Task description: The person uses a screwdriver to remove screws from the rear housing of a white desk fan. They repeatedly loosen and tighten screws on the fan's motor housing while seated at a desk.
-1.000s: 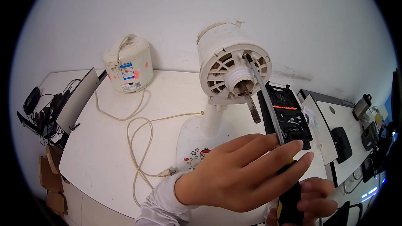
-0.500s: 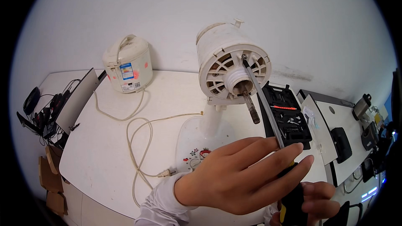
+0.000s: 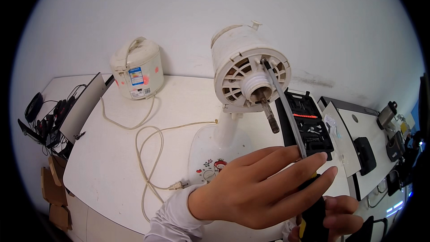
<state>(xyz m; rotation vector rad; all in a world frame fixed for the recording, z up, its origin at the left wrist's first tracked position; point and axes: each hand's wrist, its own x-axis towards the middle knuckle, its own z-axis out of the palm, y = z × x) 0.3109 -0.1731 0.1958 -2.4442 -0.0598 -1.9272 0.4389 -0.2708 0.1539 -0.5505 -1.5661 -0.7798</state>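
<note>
White tabletop fills mid-frame. Left hand (image 3: 264,188) steadies the long steel screwdriver shaft (image 3: 286,107); right hand (image 3: 333,217), lower right, grips its black handle. Shaft slants up-left into the cream plastic fan motor housing (image 3: 244,69).

**Inspector A:** Labels noted?

**Inspector B:** One rectangular label (image 3: 136,77) on the front of the cream rice cooker (image 3: 136,68), far left of the white table (image 3: 103,152): blue and white with a red patch. Beneath it, a small white sticker (image 3: 139,92).

**Inspector A:** Other markings?

**Inspector B:** A cartoon decal (image 3: 215,166), red and dark, on the round fan base (image 3: 219,152).

**Inspector A:** Screens?

**Inspector B:** A flat grey panel (image 3: 83,106) leans at the table's left edge; whether it is a screen, I cannot tell.

**Inspector A:** Packages?

**Inspector B:** A small clear bag (image 3: 330,124) lies right of the open black tool case (image 3: 307,125).
</note>
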